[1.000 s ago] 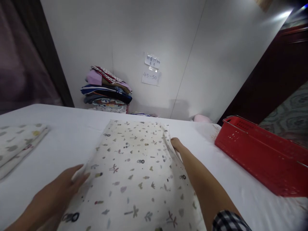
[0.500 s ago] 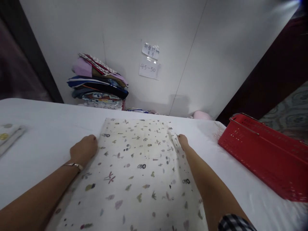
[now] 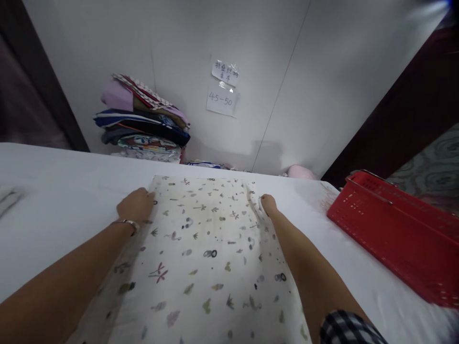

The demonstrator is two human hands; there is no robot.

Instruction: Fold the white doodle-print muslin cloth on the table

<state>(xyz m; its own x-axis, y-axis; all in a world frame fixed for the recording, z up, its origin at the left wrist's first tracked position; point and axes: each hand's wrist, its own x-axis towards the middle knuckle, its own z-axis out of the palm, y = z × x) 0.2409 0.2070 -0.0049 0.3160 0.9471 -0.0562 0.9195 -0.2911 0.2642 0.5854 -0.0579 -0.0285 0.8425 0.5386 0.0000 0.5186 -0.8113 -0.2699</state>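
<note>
A cream cloth (image 3: pixel 204 239) printed with small plants and shapes lies lengthwise on the white table, running down past the bottom of the view. At its left edge, near the far end, my left hand (image 3: pixel 136 206) is closed on the fabric; a bracelet circles that wrist. Opposite, my right hand (image 3: pixel 268 204) pinches the cloth's right edge, which rises in a loose ridge there. The left side of the cloth lies in shadow under my forearm. Both sets of fingertips are partly hidden.
A red plastic basket (image 3: pixel 394 234) with wire handles stands at the right. Folded fabrics (image 3: pixel 143 119) are piled beyond the far edge of the white table (image 3: pixel 64 191), by the wall. Paper signs (image 3: pixel 222 99) hang there. Another cloth (image 3: pixel 9 197) lies at far left.
My left hand has moved to the right and slightly away, drawing the cloth's left edge inward. My right hand has shifted slightly left and up. The view has shifted slightly.
</note>
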